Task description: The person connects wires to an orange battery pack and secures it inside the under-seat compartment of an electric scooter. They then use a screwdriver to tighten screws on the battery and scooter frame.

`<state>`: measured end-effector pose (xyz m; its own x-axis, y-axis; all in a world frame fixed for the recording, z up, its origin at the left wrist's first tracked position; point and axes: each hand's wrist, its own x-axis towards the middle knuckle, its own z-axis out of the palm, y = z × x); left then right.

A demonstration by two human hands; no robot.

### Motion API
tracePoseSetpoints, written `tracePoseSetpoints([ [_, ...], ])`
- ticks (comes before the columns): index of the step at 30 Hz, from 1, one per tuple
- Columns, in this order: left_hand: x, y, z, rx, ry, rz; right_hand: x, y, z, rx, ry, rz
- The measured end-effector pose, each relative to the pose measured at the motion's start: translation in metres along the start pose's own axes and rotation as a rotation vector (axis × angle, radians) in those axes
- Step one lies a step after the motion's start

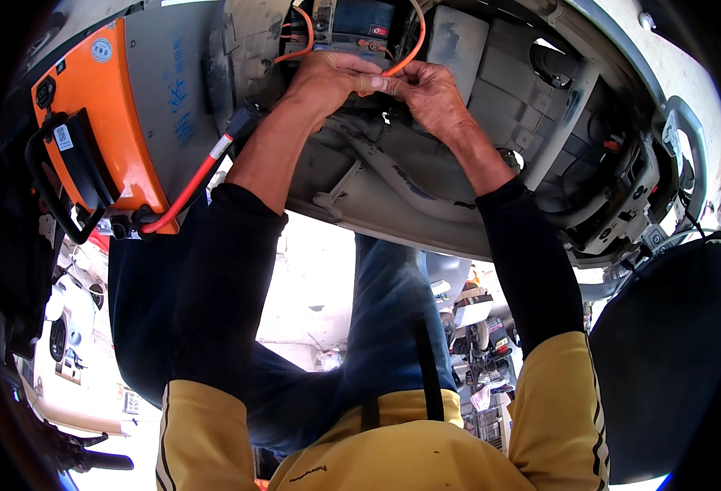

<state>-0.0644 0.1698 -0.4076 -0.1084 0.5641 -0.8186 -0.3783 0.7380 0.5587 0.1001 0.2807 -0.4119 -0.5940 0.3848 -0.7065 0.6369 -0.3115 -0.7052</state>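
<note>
Both my hands meet inside the open, dusty body of what looks like a scooter. A loop of orange cable comes down from above into my fingers. My left hand is closed, its thumb and fingers pinching at the lower end of this cable. My right hand is pinched shut on the same cable, fingertips touching those of the left. What exactly lies between the fingertips is hidden. Just beyond the hands sits a dark box-shaped part with metal terminals, and a second orange wire bends down beside it.
To the left stands an orange and grey battery pack with a black handle. A thick red cable with a black plug rises from it near my left forearm. A frame tube crosses below my hands. Assorted parts lie on the ground.
</note>
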Motion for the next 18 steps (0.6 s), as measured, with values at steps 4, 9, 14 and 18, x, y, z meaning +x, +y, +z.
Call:
tracePoseSetpoints([
  [4,0.001,-0.002,0.0,-0.027,-0.018,-0.016,-0.011,-0.003,0.004,0.027,0.037,0.019],
  [9,0.004,-0.008,-0.004,-0.078,-0.004,-0.018,-0.037,-0.023,-0.005,-0.276,0.046,0.124],
  [14,0.007,-0.009,-0.003,-0.049,0.01,0.027,-0.09,0.008,-0.033,-1.068,-0.036,0.135],
  [18,0.006,-0.008,0.001,-0.047,0.007,0.037,-0.091,-0.013,-0.015,-0.703,0.005,0.017],
])
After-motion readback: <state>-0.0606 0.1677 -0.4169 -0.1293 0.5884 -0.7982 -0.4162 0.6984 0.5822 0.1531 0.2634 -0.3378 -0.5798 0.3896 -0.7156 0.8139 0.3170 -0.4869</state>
